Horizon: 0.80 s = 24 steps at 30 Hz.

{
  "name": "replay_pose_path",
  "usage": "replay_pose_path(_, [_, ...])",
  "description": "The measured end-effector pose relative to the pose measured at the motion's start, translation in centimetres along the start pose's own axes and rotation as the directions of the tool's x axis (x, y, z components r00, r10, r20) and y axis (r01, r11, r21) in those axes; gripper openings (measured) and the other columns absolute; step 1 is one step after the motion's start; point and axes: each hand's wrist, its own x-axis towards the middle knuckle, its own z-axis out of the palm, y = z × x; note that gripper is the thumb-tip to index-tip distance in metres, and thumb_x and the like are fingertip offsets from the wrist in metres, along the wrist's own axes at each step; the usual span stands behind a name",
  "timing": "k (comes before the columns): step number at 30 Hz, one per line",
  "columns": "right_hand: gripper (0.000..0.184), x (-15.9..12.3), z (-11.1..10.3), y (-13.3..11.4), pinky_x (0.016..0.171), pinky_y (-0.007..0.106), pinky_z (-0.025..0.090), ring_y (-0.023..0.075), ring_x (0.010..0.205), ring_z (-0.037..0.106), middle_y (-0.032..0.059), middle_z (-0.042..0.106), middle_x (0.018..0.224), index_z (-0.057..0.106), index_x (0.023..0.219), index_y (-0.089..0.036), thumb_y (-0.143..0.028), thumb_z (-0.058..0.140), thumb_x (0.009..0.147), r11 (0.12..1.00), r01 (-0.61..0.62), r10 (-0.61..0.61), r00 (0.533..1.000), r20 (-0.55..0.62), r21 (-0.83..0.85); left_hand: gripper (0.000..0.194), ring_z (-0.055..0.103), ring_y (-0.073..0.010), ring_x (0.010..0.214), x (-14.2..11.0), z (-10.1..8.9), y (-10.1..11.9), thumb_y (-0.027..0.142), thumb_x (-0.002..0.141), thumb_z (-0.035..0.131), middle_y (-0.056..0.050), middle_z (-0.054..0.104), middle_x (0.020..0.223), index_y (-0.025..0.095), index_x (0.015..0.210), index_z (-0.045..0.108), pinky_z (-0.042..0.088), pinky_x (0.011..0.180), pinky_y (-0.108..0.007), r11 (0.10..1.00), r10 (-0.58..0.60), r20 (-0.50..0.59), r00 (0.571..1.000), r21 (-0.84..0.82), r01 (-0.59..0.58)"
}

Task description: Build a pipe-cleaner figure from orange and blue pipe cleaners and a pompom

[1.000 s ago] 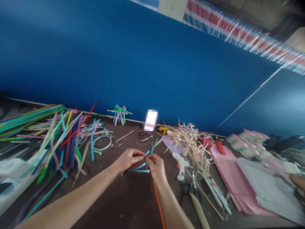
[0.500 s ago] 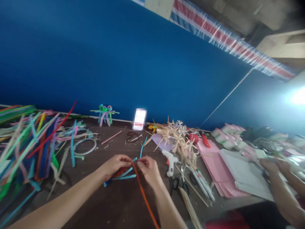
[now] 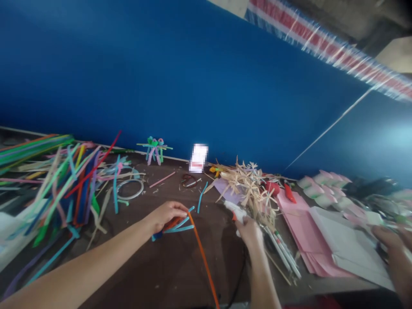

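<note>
Strip (image 3: 202, 252), orange, pinched near one end in the left grip (image 3: 168, 215), closed on it; from there slanting down over the dark bench (image 3: 138, 274) to the lower edge of view. Under and beside the left grip: light-blue strips (image 3: 183, 228), ends pointing right, plus an orange patch (image 3: 174, 222) and a dark-blue bit (image 3: 157, 235), both partly covered. Right grip (image 3: 251, 231) at the handle of a white glue gun (image 3: 236, 210), apparently touching; cannot tell whether closed round it, underside hidden. Between the two, farther back: loose light-blue strip (image 3: 201, 198), lying apart. Beyond: pink stick (image 3: 162, 179), dark-red looped item (image 3: 189, 181) too small to identify, bright blurred-out rectangle (image 3: 198, 158) near the blue wall (image 3: 193, 86), small standing figure (image 3: 156, 151) in green, lilac and blue. To the left: pale ring (image 3: 119, 192), then heaped coloured strips (image 3: 82, 182). To the right: straw-coloured stars (image 3: 243, 184) piled beside and over a lilac sheet (image 3: 227, 190), white pens (image 3: 283, 251) side by side, pink sheets (image 3: 301, 234) partly under whitish sheets (image 3: 350, 244). Far right, near those sheets, blurred: another person's hand (image 3: 390, 240).
</note>
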Motion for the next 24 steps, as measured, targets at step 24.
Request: replay_pose_path(24, [0.012, -6.4, 2.8, -5.1, 0.038, 0.017, 0.038, 0.0083, 0.041, 0.048, -0.0067, 0.050, 0.051, 0.048, 0.076, -0.018, -0.025, 0.053, 0.068, 0.629, 0.117, -0.400, 0.897, 0.191, 0.769, 0.019, 0.056, -0.0148, 0.050, -0.5, -0.9, 0.1, 0.023, 0.048, 0.066, 0.001, 0.062, 0.048, 0.015, 0.064, 0.059, 0.041, 0.051, -0.024, 0.998, -0.022, 0.055, 0.998, -0.050, 0.025])
